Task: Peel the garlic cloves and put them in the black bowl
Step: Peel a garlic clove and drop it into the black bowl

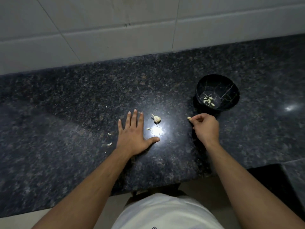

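A black bowl (227, 90) with pale veins stands at the right of the dark granite counter (82, 100), and several peeled garlic cloves (208, 100) lie on its bottom. My right hand (205, 126) hovers just in front and to the left of the bowl, pinching a small garlic clove (189, 118) at its fingertips. A remnant of the garlic bulb (156, 119) lies in the middle of the counter. My left hand (133, 134) rests flat on the counter beside it, fingers straight and spread.
Bits of garlic skin (149, 129) lie near my left hand, more skin scraps (109, 144) to its left. A white tiled wall (115, 30) rises behind the counter. The counter's front edge runs close to my body, with a step down at the right (267, 176).
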